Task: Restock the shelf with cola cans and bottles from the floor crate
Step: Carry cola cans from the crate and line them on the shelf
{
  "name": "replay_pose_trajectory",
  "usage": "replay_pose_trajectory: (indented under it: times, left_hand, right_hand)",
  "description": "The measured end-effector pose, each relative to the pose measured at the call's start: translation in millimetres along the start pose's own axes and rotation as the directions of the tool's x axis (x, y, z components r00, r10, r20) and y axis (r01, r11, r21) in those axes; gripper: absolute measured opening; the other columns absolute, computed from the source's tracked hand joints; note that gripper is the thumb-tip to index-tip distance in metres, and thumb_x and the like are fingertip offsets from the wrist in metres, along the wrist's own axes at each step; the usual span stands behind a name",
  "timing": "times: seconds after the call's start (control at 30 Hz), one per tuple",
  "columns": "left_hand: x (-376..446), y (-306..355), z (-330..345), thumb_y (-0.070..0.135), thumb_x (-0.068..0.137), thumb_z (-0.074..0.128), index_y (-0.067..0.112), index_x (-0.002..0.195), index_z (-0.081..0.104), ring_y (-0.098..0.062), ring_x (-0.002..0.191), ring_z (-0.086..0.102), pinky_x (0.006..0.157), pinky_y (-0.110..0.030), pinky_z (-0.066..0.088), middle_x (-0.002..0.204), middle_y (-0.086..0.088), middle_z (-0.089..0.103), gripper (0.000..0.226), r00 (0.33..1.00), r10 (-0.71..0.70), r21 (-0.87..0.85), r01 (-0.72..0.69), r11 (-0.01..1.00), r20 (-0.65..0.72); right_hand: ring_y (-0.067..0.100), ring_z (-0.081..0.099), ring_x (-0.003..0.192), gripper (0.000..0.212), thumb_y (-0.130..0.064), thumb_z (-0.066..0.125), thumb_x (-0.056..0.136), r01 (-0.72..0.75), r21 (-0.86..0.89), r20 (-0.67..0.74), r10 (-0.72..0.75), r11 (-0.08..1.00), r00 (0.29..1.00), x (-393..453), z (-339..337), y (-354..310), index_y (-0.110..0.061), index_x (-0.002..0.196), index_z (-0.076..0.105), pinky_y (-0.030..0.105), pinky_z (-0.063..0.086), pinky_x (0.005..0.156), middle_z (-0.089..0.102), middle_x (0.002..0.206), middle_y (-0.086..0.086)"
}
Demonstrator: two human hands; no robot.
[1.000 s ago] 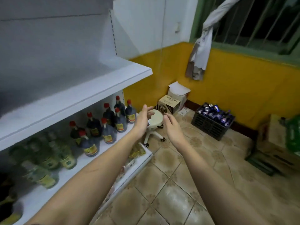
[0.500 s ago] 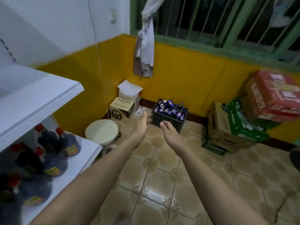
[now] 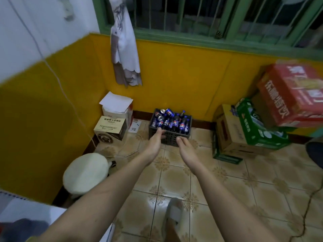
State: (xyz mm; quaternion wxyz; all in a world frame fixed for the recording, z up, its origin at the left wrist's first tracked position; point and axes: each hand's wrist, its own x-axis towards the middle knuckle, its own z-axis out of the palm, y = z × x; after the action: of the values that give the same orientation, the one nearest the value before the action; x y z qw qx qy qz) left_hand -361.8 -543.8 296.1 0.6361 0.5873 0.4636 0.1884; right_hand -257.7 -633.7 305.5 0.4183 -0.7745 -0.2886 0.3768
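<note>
- Blue labels crowd the black plastic crate (image 3: pixel 170 135), which sits on the tiled floor against the yellow wall, at twelve o'clock from the person.
- Cola cans (image 3: pixel 168 112) lie loosely piled toward the crate's eleven o'clock side; dark cola bottles (image 3: pixel 183 125) stand or lean toward its one o'clock side.
- The left hand (image 3: pixel 154 143) reaches out, fingers straight and relaxed, holding nothing; its fingertips overlap the crate's near wall in view, though I cannot tell whether they touch it.
- The right hand (image 3: pixel 185 148) hangs just beside it at three o'clock, fingers loosely curled, also holding nothing.
- A sandalled foot (image 3: pixel 173 215) is planted at six o'clock, well apart from the crate.
- My judgement: full cans are stiff, smooth and heavy for their size, so wrap the fingers round the middle of the body. Loose ones may roll when a neighbour is lifted.
- Bottles look heavier still and give slightly; take them by the neck or at the waist under the label.
- A pale round stool (image 3: pixel 85 173) sits at nine o'clock; stacked cartons (image 3: pixel 234 130) at two o'clock.
</note>
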Motion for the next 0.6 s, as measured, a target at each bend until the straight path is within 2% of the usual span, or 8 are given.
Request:
replay_pose_trajectory:
  times: [0.27,0.4,0.53,0.6]
  left_hand:
    - [140,35,24,0.054,0.106,0.013,0.026,0.144,0.047,-0.022,0.138,0.041,0.114,-0.043,0.028,0.144,-0.005,0.052,0.058,0.998,-0.065,0.119,0.064,0.991,0.004]
    - [201,56,33,0.057,0.105,0.016,0.027,0.149,0.044,-0.021,0.142,0.038,0.115,-0.041,0.026,0.150,-0.002,0.048,0.060,0.996,-0.088,0.105,0.088,0.991,0.003]
    - [253,52,30,0.072,0.094,0.018,0.032,0.144,0.049,-0.020,0.139,0.041,0.118,-0.047,0.027,0.146,-0.001,0.052,0.071,0.990,-0.138,0.095,0.140,0.986,-0.030]
    - [279,48,25,0.061,0.102,0.016,0.027,0.145,0.048,-0.022,0.139,0.041,0.116,-0.046,0.028,0.144,-0.005,0.054,0.063,0.987,-0.158,0.072,0.160,0.984,-0.041]
  right_hand:
    - [0.021,0.044,0.135,0.050,-0.042,0.035,0.107,-0.054,-0.014,0.108,0.055,0.998,0.993,146,-27,-9,-0.015,0.149,0.040,0.027,0.032,0.093,0.046,0.149,0.003]
    - [0.020,0.046,0.133,0.048,-0.041,0.038,0.107,-0.046,-0.021,0.153,0.049,0.999,0.987,210,-38,-23,-0.015,0.147,0.043,0.027,0.034,0.094,0.048,0.147,0.003]
    - [0.015,0.048,0.119,0.043,-0.039,0.037,0.108,-0.050,-0.049,0.201,0.059,0.998,0.978,263,-37,-36,-0.017,0.144,0.045,0.027,0.034,0.091,0.051,0.142,0.002]
    - [0.010,0.045,0.109,0.043,-0.038,0.037,0.108,-0.052,-0.069,0.229,0.066,0.996,0.971,290,-32,-40,-0.015,0.144,0.044,0.026,0.034,0.089,0.051,0.139,0.002]
